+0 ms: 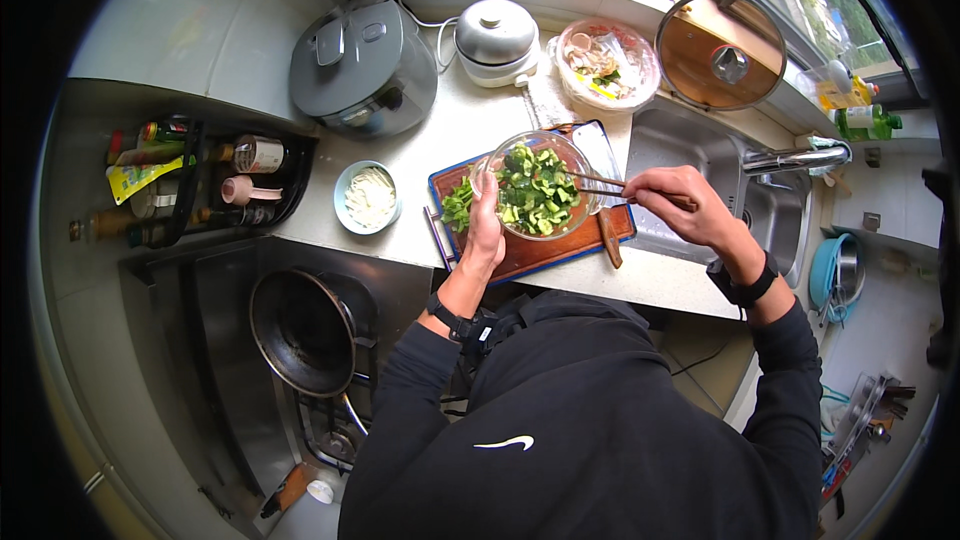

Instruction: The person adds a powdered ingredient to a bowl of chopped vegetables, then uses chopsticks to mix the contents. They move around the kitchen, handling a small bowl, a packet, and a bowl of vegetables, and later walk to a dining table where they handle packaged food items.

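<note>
My left hand (485,221) grips the left side of a clear glass bowl (517,138) above the chopping board. Chopped green vegetables (538,191) fill much of the bowl. In my right hand (671,202) is a pair of wooden chopsticks (600,180), their tips reaching over the bowl among the green pieces. Beneath it lies a brown chopping board (525,266) with a blue edge. Leafy greens (456,206) rest on the board's left end. A cleaver lies at its right; the wooden handle (610,238) points towards me, and the bowl partly covers the blade (600,146).
Left of the board stands a light blue bowl (339,199) of pale shreds. A frying pan (304,334) sits on the hob. The steel sink (667,135) is at right, with a glass lid (720,49) behind. A rice cooker (364,67) and a lined waste bowl (649,67) stand further back.
</note>
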